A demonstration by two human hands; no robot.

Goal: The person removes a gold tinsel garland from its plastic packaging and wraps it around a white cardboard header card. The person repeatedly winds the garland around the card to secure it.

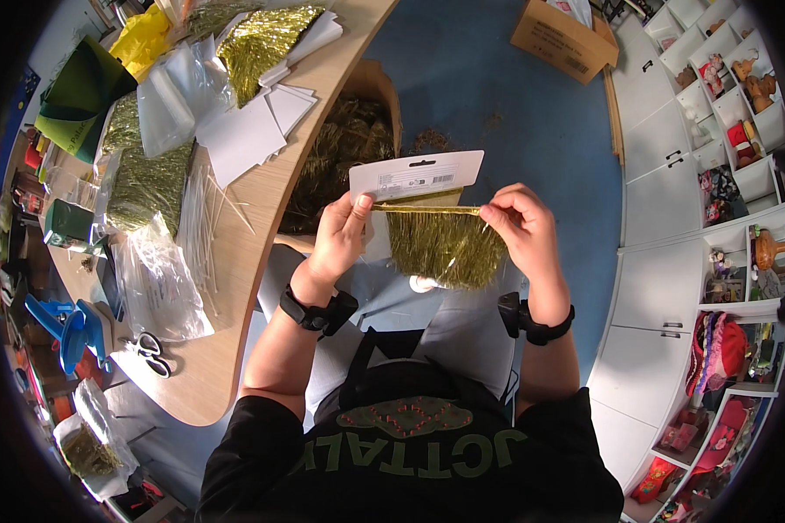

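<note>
My left hand (pixel 341 234) pinches one end of the yellow top band of a gold tinsel fringe (pixel 446 252), together with a white header card (pixel 417 176) that has a hanging slot and printing. My right hand (pixel 522 225) grips the other end of the band between thumb and fingertips. The band is stretched nearly level between the hands, and its strands hang down over my lap. The card stands tilted just beyond the band, its lower right end away from my right hand. I wear a black strap with a small block on each wrist.
On the wooden table (pixel 235 287) at left lie white cards (pixel 242 140), more gold tinsel (pixel 261 46), plastic bags (pixel 163 281), scissors (pixel 149 353) and a blue tool (pixel 78 330). An open carton of dark tinsel (pixel 347 144) stands beside it. White cabinets (pixel 654 274) line the right.
</note>
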